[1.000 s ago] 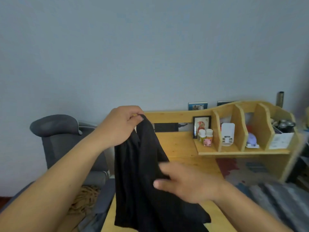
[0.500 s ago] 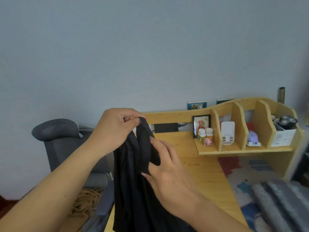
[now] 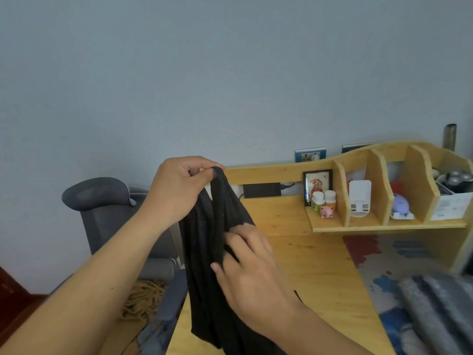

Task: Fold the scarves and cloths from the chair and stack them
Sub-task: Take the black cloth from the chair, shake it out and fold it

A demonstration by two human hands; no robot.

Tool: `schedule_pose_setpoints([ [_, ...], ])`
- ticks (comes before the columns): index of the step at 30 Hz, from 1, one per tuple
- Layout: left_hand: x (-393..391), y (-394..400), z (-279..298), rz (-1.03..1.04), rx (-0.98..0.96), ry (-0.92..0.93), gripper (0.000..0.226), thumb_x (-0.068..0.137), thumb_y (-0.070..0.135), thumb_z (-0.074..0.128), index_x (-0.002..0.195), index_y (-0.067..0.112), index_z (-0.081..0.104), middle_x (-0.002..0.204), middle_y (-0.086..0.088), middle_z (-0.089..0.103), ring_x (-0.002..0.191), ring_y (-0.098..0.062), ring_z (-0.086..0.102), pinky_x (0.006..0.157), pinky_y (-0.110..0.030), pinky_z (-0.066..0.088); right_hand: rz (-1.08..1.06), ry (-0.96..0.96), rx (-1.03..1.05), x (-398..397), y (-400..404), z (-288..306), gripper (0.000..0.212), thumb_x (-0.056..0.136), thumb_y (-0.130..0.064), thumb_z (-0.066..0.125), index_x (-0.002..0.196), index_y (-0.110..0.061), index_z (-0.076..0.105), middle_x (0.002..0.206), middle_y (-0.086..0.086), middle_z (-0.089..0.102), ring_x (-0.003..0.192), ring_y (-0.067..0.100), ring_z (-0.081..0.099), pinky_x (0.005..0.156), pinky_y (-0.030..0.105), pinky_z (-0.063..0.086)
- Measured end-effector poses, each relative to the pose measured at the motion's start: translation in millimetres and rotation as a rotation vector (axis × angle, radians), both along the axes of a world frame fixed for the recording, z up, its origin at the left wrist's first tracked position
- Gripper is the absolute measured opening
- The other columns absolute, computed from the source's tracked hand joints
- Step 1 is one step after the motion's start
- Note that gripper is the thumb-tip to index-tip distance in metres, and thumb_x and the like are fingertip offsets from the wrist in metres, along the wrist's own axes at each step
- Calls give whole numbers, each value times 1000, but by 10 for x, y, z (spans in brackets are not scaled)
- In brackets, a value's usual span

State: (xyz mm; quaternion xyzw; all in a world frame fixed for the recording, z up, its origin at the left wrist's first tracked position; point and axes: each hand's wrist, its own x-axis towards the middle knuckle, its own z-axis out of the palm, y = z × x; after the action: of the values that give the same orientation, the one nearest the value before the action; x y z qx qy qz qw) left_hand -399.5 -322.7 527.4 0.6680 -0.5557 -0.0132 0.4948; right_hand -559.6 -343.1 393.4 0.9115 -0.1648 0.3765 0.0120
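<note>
Nothing here can be read. The white box [image 3: 451, 207] at the right end of the wooden shelf [image 3: 384, 226] carries faint grey print, too small and blurred to make out. The two small bottles [image 3: 323, 201] by the framed picture [image 3: 318, 184] wear coloured labels, yet no letters show on them, and the picture itself bears only a red figure.

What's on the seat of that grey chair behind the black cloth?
A tan fringed scarf lies on the grey chair. The black cloth and left arm hide the rest of the seat.
</note>
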Motion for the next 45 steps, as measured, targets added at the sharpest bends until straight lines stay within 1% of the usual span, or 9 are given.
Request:
schedule_pose_setpoints([
  [3, -11, -22, 15, 0, 9, -5, 19, 97, 13, 68, 94, 27, 80, 43, 16, 36, 45, -4, 36, 49, -9, 29, 182, -9, -78, -11, 91, 28, 34, 106, -31, 48, 101, -9, 74, 115, 4, 63, 120, 23, 53, 111, 36, 37],
  [6, -13, -35, 44, -14, 8, -16, 22, 96, 12, 69, 91, 30, 81, 45, 14, 33, 47, -6, 34, 50, -13, 29, 351, -81, 129, -16, 54, -16, 32, 108, -27, 42, 122, -11, 67, 122, 2, 61, 113, 14, 57, 96, 28, 47],
  [11, -39, 9, 79, -74, 4, -25, 27, 95, 12, 69, 88, 34, 82, 51, -1, 39, 53, -11, 36, 54, -23, 29, 89, -557, 361, 49, -235, 184, 24, 92, 2, 57, 114, -7, 63, 109, -2, 56, 96, 0, 53, 81, 14, 46],
  [14, -52, 32, 75, -115, 16, -39, 30, 96, 13, 69, 89, 40, 81, 62, -22, 50, 57, -18, 42, 58, -28, 31, 13, -520, 526, 81, -378, 387, 20, 94, -19, 67, 111, -21, 58, 103, -14, 52, 92, -1, 53, 76, 12, 45],
  [17, -28, 32, 51, -92, 4, -22, 30, 96, 13, 68, 89, 39, 82, 58, -18, 50, 56, -18, 43, 58, -26, 33, -62, -387, 599, 21, -435, 390, 14, 93, -26, 68, 97, -26, 54, 84, -14, 53, 79, 4, 54, 65, 22, 48],
  [23, 8, -19, -30, 62, 36, 15, 20, 97, 13, 66, 93, 25, 82, 42, 14, 38, 46, -6, 37, 49, -12, 30, -270, -326, 177, -193, -300, 169, 26, 90, -17, 71, 76, -18, 50, 70, -9, 46, 54, 10, 41, 41, 28, 40],
  [31, -85, -34, -117, 6, 206, -33, 17, 96, 21, 69, 90, 30, 82, 47, 19, 50, 47, -2, 43, 49, -10, 31, -412, -371, 149, -386, -839, 21, 26, 92, -21, 72, 74, -13, 54, 70, -2, 51, 57, 20, 46, 51, 40, 45],
  [36, -101, -94, -206, 71, 331, -140, 19, 96, 19, 68, 78, 23, 74, 49, 12, 42, 44, -4, 41, 46, -15, 30, -427, -398, 129, -447, -915, 15, 7, 93, -15, 71, 98, -10, 68, 84, 3, 64, 66, 23, 59, 55, 43, 51],
  [45, -169, -132, -340, 16, 578, -145, 21, 98, 23, 66, 81, 11, 71, 66, 2, 49, 57, -9, 43, 55, -23, 32, -401, -279, 139, -643, -876, -257, 10, 93, -15, 69, 85, -11, 72, 79, -1, 57, 74, 19, 52, 62, 38, 50],
])
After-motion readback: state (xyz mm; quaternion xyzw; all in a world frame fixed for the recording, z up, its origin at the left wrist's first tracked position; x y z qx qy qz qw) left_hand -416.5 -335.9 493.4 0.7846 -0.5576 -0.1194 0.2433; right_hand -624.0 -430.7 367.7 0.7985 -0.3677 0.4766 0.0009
